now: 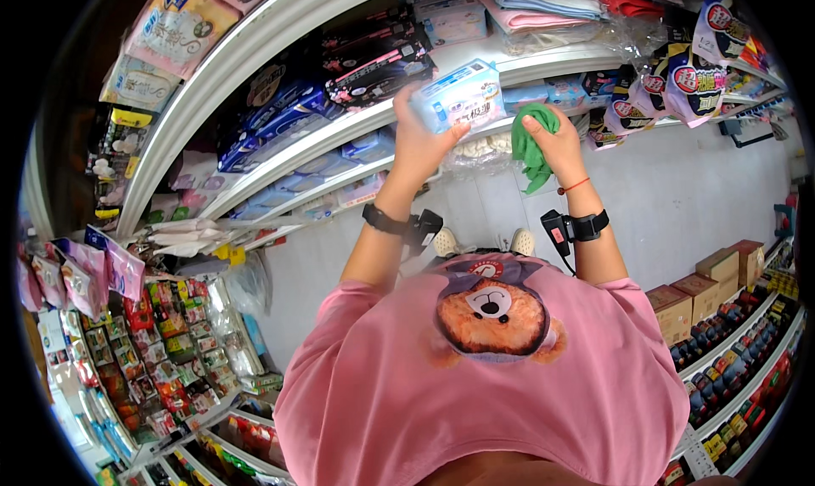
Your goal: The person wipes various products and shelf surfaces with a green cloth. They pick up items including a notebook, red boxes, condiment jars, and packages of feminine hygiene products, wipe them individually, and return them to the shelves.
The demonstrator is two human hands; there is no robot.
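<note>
My left hand grips a light-blue and white plastic-wrapped pack, with the thumb along its lower edge. The pack bears printed writing and is held in front of a white shelf. Bunched in my right hand is a green cloth, its loose end hanging down below the fingers. Cloth and pack are a short way apart. Behind my left hand, black packs with pink flowers stand on the shelf beside dark-blue packs.
Folded towels lie on the upper shelf. Hanging pouches stick out at the right. Lower shelves hold more blue packs. Cardboard boxes and bottle shelves stand at lower right. Small packets fill a rack at lower left.
</note>
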